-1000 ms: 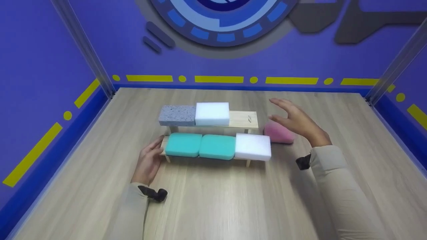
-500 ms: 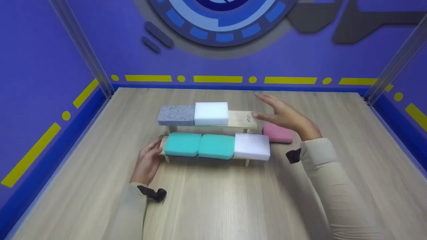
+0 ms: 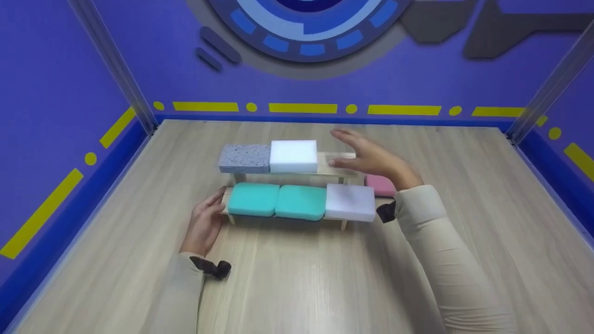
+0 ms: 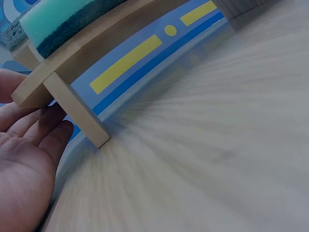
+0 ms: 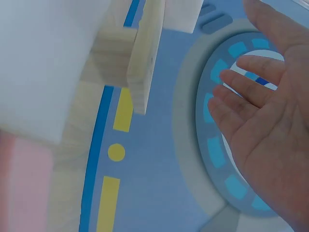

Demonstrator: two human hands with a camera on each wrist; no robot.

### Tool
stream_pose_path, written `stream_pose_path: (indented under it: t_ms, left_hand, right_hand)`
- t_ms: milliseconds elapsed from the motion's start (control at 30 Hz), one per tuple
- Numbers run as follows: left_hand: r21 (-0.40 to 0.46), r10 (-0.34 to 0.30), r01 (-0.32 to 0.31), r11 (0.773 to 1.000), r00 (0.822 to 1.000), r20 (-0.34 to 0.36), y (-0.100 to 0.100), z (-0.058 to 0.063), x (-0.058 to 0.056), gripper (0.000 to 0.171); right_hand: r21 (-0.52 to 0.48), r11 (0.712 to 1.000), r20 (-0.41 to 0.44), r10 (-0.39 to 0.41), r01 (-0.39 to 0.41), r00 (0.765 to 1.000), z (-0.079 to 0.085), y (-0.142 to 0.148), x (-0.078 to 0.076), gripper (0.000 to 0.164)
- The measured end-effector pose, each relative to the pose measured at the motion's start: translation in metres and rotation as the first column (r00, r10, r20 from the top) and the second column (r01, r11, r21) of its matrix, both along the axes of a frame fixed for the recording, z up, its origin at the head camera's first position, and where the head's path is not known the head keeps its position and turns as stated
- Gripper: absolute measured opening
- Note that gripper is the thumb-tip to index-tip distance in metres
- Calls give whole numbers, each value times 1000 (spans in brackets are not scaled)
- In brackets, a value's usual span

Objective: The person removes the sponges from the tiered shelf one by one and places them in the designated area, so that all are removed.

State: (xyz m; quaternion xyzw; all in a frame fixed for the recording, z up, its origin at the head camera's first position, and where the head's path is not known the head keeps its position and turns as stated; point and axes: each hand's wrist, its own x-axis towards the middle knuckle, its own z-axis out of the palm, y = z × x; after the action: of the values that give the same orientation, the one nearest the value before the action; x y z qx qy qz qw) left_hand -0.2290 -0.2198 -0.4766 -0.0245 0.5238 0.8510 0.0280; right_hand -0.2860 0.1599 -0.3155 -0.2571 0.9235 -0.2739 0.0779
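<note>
My left hand (image 3: 203,226) grips the left end of a low wooden shelf (image 4: 77,53); its thumb lies by the plank and its fingers curl beneath, beside a leg. Two teal scouring sponges (image 3: 253,199) and a white sponge (image 3: 350,202) sit in a row on this shelf. Behind and higher, another wooden shelf (image 3: 326,160) bears a speckled grey block (image 3: 244,158) and a white sponge (image 3: 293,156). Whether the shelves are joined I cannot tell. Over the rear shelf's right end hovers my right hand (image 3: 373,160), fingers extended, holding nothing.
On the table (image 3: 287,278), right of the shelves, lies a pink sponge (image 3: 379,185), partly hidden by the right wrist. Blue patterned walls (image 3: 301,88) stand at the back and sides.
My right hand has moved left, from above the pink sponge to over the rear shelf's right end. The left hand keeps its hold on the front shelf.
</note>
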Motion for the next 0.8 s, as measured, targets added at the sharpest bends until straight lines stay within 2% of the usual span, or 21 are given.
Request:
stream_pose_path:
  t_ms: [300,500,800]
  left_hand:
    - [-7,24,-25,1000,1000,-6,0,0,0,58]
    - [-5,22,-22,1000,1000,-7,1,1,0,58]
    - [11,23,-23,1000,1000,-2,1,1,1,57]
  right_hand:
    - [0,999,-48,35,-35,998,-2,-28,-4,77]
    - [-37,997,-27,69,-70,997,-7,-42,-7,78]
    - [-16,1000,3,27,-27,1000,-13,-58,-9,78]
